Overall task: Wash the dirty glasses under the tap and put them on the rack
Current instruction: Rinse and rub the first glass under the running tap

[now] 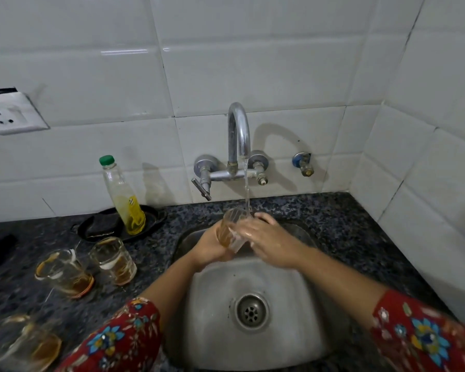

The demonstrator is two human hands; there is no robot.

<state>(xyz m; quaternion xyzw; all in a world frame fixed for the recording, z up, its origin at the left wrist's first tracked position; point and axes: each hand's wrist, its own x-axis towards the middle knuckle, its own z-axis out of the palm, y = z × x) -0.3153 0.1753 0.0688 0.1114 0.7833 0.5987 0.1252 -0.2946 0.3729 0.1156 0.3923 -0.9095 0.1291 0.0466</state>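
Left of the sink point(215, 318), three dirty glasses waited on the counter: the nearest one point(24, 342) blurred at the frame's edge, and two more point(65, 272) point(113, 260) farther back, all with amber dregs. Over the sink's far half, both hands met on the held glass point(232, 229). The left hand point(212, 248) gripped it from the left and below. The right hand point(269, 242) lay on its right side with wet fingers curved round the wall. The glass's long axis stood near upright, mouth up and leaning toward the tap point(238, 130) behind the sink. The water stream point(246, 183) fell at the rim's right edge, beside the right fingertips. Judging by this, the mouth needed shifting slightly right to fill. No rack showed.
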